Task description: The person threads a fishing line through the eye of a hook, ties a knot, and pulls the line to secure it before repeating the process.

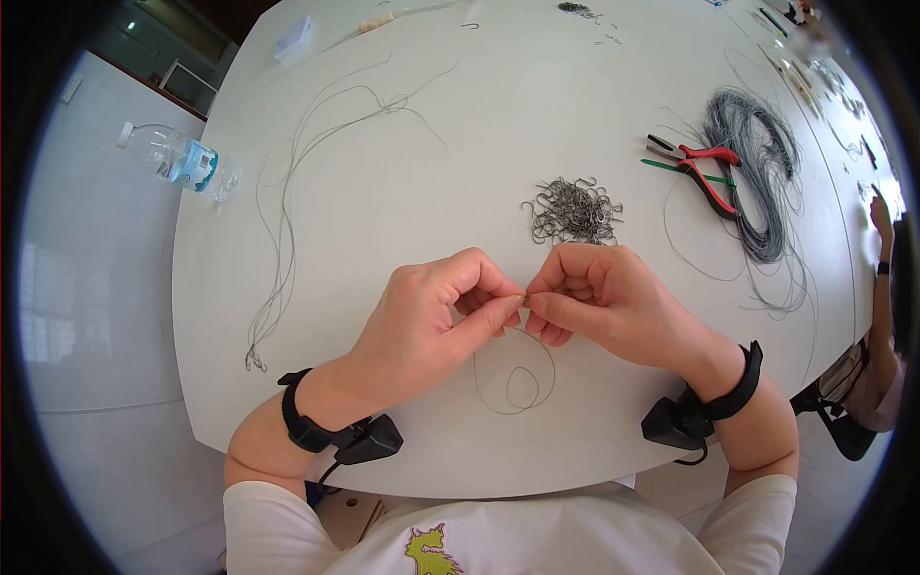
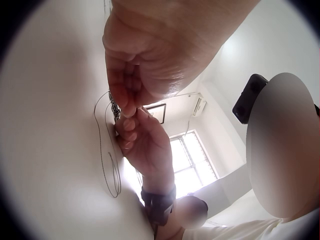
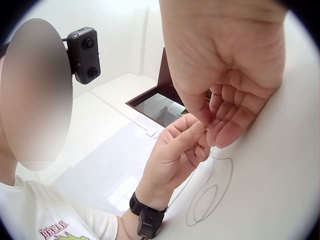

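In the head view my left hand [image 1: 431, 305] and right hand [image 1: 613, 297] meet fingertip to fingertip over the near part of the table. Each one pinches between thumb and forefinger at the end of a thin grey fishing line [image 1: 554, 369]. The line hangs below the fingers and curls into loops on the tabletop, seen also in the right wrist view as a looped line [image 3: 231, 172]. Fingertips hide the pinched part, and I cannot tell whether a hook is between them. A pile of dark fishhooks [image 1: 575, 213] lies just beyond my right hand.
Red-handled pliers [image 1: 709, 155] lie against a grey line bundle [image 1: 759, 230] on the right. To the left are long loose lines [image 1: 289, 216] with hooks [image 1: 254, 362] at their near end, and a water bottle [image 1: 196, 165]. Another person's arm [image 1: 882, 297] shows at far right.
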Demonstrator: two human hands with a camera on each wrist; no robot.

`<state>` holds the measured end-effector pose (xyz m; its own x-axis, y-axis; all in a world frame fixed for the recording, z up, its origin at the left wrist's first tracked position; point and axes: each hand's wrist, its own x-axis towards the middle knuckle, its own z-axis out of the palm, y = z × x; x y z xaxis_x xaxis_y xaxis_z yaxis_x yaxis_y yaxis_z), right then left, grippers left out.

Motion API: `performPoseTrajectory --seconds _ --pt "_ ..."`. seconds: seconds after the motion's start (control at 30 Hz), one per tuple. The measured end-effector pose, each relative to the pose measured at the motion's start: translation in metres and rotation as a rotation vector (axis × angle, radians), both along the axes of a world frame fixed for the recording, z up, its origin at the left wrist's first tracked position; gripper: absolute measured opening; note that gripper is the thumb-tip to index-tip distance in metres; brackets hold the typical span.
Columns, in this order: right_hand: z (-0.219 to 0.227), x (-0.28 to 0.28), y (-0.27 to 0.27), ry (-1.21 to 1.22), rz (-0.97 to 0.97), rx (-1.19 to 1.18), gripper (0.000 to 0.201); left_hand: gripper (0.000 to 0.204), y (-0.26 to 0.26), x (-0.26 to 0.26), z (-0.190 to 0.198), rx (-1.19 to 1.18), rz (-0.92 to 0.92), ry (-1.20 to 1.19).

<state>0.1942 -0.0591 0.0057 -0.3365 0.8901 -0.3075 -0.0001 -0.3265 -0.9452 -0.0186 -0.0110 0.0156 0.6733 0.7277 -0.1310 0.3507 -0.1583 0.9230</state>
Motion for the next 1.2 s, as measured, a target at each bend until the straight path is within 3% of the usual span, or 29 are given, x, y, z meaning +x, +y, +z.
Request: performPoseTrajectory --seconds 1.2 --pt "-0.0024 0.0014 0.0006 0.013 0.001 0.012 0.019 0.008 -0.0019 0.001 -0.0074 -0.018 0.045 -0.068"
